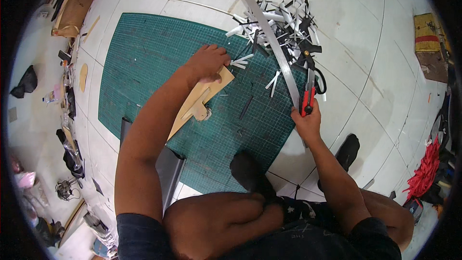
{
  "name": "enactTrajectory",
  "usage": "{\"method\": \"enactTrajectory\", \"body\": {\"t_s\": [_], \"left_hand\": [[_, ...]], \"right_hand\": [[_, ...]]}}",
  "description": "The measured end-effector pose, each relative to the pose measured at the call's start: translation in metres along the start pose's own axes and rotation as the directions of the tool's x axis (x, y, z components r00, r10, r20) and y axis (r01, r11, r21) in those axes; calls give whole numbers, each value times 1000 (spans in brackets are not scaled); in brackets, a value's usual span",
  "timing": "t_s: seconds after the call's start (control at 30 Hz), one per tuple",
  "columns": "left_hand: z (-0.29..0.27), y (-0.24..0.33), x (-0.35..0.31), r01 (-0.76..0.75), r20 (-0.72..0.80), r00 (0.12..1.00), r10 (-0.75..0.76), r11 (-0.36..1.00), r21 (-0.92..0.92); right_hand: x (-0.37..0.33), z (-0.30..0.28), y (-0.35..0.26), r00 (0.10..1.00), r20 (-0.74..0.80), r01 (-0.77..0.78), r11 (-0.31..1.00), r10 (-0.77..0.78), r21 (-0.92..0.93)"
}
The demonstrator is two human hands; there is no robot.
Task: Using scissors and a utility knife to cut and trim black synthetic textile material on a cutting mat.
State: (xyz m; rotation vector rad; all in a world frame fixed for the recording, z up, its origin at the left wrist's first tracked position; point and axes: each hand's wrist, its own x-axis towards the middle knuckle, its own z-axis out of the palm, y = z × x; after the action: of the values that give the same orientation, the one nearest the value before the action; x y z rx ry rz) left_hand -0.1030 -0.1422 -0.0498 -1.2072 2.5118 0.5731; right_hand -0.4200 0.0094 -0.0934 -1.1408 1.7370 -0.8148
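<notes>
My left hand (208, 63) rests over the tan cardboard pieces (223, 80), its fingers bent and its thumb on the cardboard. One of these pieces has a cut-out shape with a rounded end. They lie on a green cutting mat (144, 58). My right hand (308, 121) is closed around a red and black utility knife (308, 101) at the mat's right edge. A long steel ruler (269, 31) runs from the far side down to that hand and shows again just below it. Whether the fingers also grip the ruler is hard to tell.
Black and white strip scraps (288, 24) are heaped beyond the mat, with black-handled scissors (321, 82) beside them. Loose white strips (273, 84) lie on the mat. A dark rolled sheet (169, 173) is near my left knee. A yellow-red box (429, 43) stands far right.
</notes>
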Motion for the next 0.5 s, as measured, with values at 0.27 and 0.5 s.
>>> {"method": "enactTrajectory", "body": {"t_s": [0.27,0.5], "left_hand": [[-5,4,9,-9,126,992,0,997,74],[2,-5,3,33,80,996,-30,999,-39]], "right_hand": [[3,2,10,999,1,-40,999,40,27],[2,2,-3,998,41,-42,998,43,-46]]}}
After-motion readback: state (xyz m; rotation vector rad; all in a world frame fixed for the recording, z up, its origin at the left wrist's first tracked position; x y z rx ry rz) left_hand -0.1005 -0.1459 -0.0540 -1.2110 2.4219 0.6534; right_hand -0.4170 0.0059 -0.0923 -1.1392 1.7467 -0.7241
